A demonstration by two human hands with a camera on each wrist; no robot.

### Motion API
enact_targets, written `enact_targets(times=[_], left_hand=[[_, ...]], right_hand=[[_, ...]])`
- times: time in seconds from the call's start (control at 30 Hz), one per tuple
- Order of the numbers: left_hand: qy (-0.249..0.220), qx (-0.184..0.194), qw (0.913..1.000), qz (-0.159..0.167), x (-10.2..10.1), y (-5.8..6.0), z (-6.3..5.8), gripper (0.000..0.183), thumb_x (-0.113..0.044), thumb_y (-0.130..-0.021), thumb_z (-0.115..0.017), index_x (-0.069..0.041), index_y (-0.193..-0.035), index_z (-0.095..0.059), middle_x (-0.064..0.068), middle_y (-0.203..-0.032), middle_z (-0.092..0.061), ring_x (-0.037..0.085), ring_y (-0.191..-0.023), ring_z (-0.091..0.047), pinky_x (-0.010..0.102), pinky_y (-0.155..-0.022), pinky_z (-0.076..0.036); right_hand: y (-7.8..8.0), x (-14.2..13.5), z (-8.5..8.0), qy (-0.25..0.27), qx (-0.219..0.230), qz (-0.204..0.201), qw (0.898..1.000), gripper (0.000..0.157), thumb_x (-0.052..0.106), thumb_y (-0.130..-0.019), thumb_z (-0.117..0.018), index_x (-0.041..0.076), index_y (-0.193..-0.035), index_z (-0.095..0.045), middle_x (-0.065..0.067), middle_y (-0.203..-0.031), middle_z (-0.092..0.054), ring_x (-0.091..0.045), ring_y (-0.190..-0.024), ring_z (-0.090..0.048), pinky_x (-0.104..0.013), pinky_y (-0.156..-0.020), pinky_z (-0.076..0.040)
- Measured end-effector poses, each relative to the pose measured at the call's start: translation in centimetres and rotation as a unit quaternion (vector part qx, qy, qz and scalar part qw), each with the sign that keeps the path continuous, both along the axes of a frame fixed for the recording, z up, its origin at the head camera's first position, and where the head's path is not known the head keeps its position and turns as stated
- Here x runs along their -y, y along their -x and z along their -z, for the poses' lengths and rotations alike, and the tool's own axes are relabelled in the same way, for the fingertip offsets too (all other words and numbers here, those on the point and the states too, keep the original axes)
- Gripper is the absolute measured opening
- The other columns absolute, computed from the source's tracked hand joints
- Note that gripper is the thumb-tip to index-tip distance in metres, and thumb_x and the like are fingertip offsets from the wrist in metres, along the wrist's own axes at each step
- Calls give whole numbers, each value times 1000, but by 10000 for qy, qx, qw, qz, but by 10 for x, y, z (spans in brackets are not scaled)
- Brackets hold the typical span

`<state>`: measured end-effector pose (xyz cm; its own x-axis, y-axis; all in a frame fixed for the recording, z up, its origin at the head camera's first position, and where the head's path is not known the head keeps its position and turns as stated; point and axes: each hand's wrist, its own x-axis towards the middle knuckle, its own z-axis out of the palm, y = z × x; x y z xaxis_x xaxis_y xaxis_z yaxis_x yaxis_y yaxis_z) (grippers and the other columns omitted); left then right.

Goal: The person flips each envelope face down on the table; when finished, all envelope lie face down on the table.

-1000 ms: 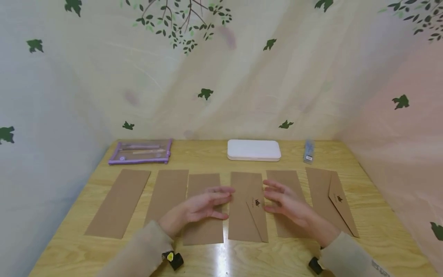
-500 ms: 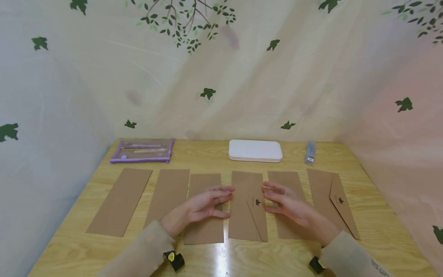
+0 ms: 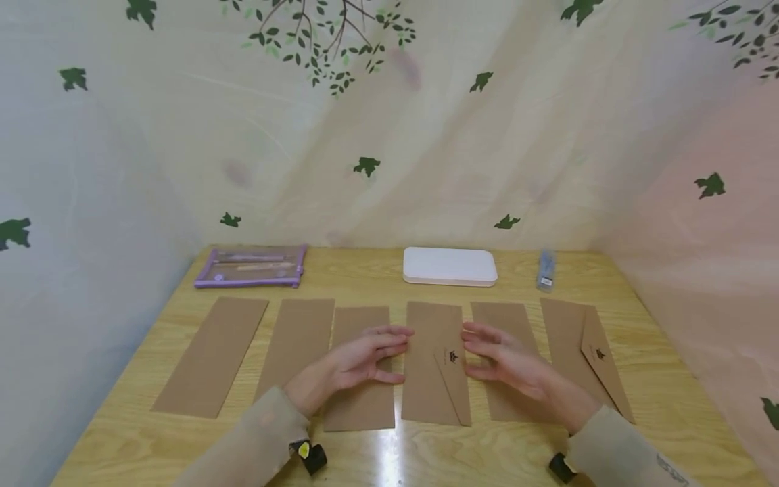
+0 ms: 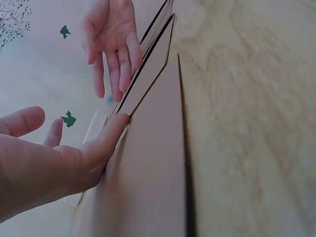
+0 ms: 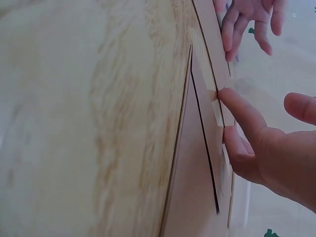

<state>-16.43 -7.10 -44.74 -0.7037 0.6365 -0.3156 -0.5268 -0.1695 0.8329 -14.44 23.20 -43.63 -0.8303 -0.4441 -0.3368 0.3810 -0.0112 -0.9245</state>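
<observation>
Several brown paper envelopes lie in a row on the wooden table. One envelope with a flap and a small dark crown print [image 3: 426, 399] is between my two hands. My left hand [image 3: 362, 358] reaches over a plain envelope [image 3: 359, 412], its fingertips at the crown-printed envelope's left edge. From the other side my right hand [image 3: 508, 362] extends over another plain envelope [image 3: 499, 314], fingertips by the right edge. Both hands have loosely extended fingers and hold nothing. In the left wrist view a fingertip [image 4: 120, 120] looks to touch paper; how firmly, I cannot tell.
Two plain envelopes, one at far left [image 3: 209, 358] and one beside it [image 3: 298, 331], flank the row, with a flapped envelope [image 3: 562, 331] at right. Behind lie a clear purple-edged pouch [image 3: 249, 266] with pens, a white case [image 3: 450, 266] and a small bluish packet [image 3: 546, 270].
The head view has shifted slightly. Both hands and the envelopes stay in practically the same place.
</observation>
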Motion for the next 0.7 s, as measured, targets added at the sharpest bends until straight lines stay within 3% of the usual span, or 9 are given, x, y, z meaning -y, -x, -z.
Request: enact_targets(times=[0.3,0.7], left_hand=[[251,63,9996,-86,-2,5,-4,46,-14,-106,-46,1,-149,-40,26,-161,-26,39,-149,-23,62,-103,-46],[322,250,9989,-210,-4,3,-8,61,-18,-102,-57,-7,-157,-32,23,-147,-41,35,-132,-43,49,-97,-52]], right_hand=[[-2,-2,-2,291,254,23,9992,73,12,-105,-51,-7,-158,-4,-27,-165,-1,-43,-152,-1,-53,-102,-50],[-6,3,-7,274,350,64,9990,78,12,-106,-51,1,-161,4,-25,-166,1,-43,-152,-2,-54,-105,-47]])
